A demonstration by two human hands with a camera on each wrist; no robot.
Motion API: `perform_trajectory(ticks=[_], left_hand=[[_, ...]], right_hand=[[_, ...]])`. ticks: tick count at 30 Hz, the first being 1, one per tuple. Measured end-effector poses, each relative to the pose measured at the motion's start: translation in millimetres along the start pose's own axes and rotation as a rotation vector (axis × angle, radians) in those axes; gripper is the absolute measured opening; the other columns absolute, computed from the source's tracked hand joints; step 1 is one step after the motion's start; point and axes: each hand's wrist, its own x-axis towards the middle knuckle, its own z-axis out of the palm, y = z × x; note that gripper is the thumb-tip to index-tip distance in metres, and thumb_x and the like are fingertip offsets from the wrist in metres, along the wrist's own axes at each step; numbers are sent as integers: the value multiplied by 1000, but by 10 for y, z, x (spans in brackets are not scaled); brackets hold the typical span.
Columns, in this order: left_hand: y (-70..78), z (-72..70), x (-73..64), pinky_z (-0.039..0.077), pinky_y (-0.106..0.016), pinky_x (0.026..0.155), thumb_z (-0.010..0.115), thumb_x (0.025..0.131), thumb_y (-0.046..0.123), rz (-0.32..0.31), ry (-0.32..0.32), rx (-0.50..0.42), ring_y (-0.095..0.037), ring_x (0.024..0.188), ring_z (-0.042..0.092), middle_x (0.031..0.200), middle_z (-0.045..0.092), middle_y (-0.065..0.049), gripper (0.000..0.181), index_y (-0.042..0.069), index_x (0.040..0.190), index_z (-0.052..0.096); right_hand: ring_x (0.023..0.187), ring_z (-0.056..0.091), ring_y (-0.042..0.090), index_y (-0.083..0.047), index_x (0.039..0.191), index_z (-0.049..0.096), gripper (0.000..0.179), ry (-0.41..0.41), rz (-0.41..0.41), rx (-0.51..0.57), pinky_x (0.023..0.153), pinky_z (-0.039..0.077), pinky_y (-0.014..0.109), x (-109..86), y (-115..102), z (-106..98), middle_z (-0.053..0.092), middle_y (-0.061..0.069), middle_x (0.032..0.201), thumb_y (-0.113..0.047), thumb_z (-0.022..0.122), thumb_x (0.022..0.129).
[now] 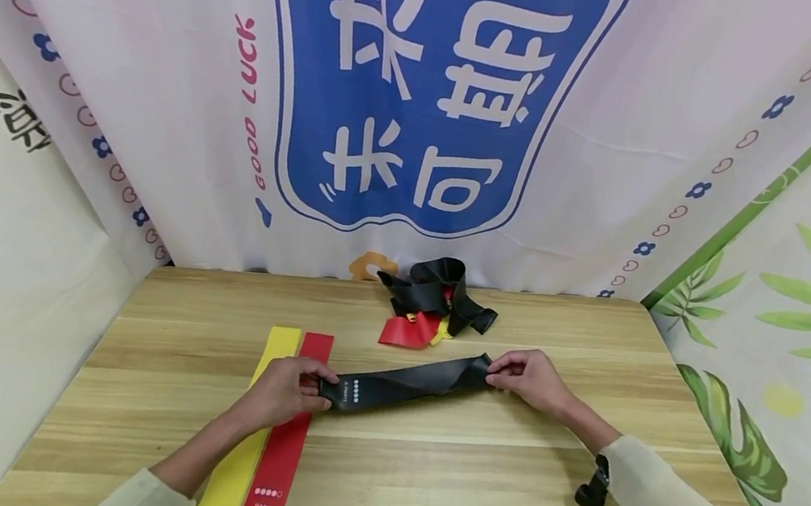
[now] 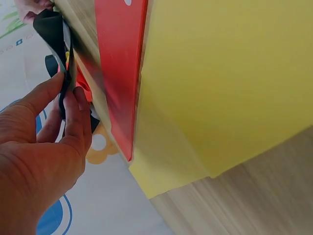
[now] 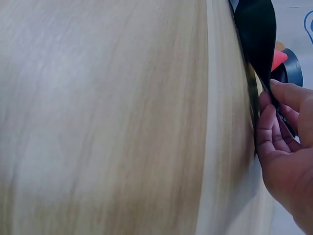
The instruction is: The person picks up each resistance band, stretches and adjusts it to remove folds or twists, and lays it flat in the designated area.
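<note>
A black resistance band (image 1: 398, 386) with white dots and small white print near its left end is stretched between both hands over the table. My left hand (image 1: 285, 389) pinches the printed end between thumb and fingers, above the red band. The far end is pinched by my right hand (image 1: 530, 377); the band twists near there. Beneath the left hand lie a flat yellow band (image 1: 234, 467) and, beside it, a flat red band (image 1: 280, 456) marked "Heavy". In the left wrist view, thumb and fingertips grip the black band (image 2: 51, 32) edge-on.
Behind the black band, a tangled heap of black bands (image 1: 439, 286) lies with a red piece (image 1: 407, 330) and a bit of yellow near the table's back edge. A printed curtain (image 1: 193, 137) hangs behind the wooden table (image 1: 469, 486).
</note>
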Motion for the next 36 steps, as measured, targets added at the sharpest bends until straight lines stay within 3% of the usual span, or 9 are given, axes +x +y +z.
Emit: perform_trajectory(ticks=[18,27,36], left_hand=[[33,-67,-28,60,-27,76,90,82,2,-28,-39,-57,-20,92,65,116,69,-9,28,13,106,81],[30,-27,-3,56,-28,72,89,82,2,-44,-65,-50,-22,93,61,111,67,-7,28,12,106,79],[17,12,35,54,-26,70,89,81,0,-32,-62,4,-20,91,60,109,67,-6,29,12,106,80]], right_hand=[[71,68,16,4,99,73,12,-28,-3,55,61,56,27,-97,55,-68,74,17,88,-3,81,93],[77,65,17,-1,128,71,36,-114,-40,17,65,54,26,-50,4,-109,66,15,98,0,79,92],[74,61,15,1,134,68,45,-181,-81,-42,64,51,22,29,10,-131,67,16,95,1,80,91]])
